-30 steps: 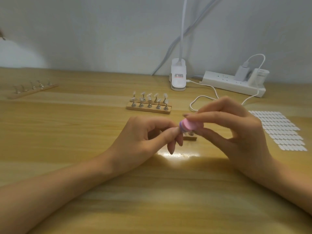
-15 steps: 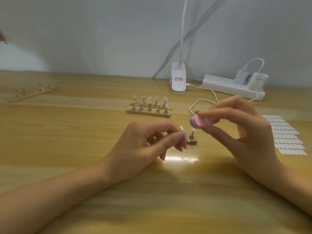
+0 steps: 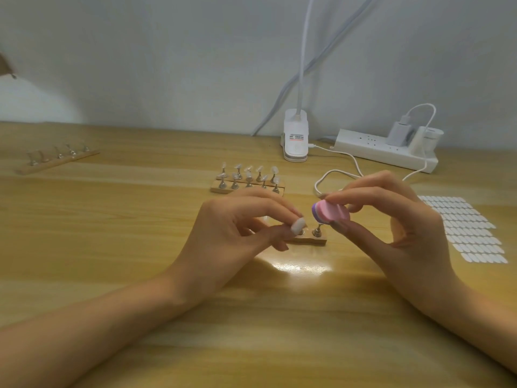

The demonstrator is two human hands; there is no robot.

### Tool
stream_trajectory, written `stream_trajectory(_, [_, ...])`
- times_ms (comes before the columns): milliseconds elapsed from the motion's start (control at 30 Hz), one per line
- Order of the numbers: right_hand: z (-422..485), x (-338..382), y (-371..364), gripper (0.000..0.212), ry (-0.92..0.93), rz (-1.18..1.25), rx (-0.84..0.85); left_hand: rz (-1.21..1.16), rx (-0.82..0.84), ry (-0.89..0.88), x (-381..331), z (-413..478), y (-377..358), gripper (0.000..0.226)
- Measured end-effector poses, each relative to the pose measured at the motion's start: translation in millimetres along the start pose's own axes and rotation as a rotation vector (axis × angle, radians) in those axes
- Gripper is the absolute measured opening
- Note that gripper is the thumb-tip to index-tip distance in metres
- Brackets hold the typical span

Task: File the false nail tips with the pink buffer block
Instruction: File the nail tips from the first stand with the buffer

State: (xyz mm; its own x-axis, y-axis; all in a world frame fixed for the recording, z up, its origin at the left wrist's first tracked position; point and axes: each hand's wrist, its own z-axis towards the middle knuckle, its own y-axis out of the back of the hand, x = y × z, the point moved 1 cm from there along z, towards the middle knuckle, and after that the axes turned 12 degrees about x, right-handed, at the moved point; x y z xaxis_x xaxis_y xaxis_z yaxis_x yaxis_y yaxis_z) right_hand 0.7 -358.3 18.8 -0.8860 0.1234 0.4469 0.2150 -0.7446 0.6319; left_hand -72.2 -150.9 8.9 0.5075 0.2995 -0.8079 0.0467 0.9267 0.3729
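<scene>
Left grip [image 3: 237, 233] pinches the false nail tip [image 3: 297, 226], right grip [image 3: 405, 231] holds the pink buffer block [image 3: 333, 214]; a hard stroke may flick the tip away.

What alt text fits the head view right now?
A person's right hand holds a pink buffer block just right of, not touching, a white false nail tip pinched by the left hand over a small wooden stand. A rack of nail tips stands behind on the wooden desk.
</scene>
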Motion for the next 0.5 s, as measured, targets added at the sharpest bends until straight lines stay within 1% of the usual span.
stream_trajectory(167, [-0.1,6.0,-2.5,0.022,0.044,-0.042,0.026,0.049,0.005,-0.002,-0.6,-1.2,0.8,0.004])
stream_trajectory(267, [1.2,7.3,-3.3,0.022,0.025,-0.046,0.023,0.126,-0.011,0.010,0.3,-0.3,0.5,0.007])
stream_trajectory(433, [2.1,10.4,-6.4,0.021,0.044,-0.069,0.062,0.172,-0.009,0.017,-1.7,0.6,-0.1,0.011])
stream_trajectory(500, [1.7,10.8,-7.1,0.022,0.041,-0.077,0.053,0.188,-0.004,0.021,-2.3,0.3,-0.3,0.006])
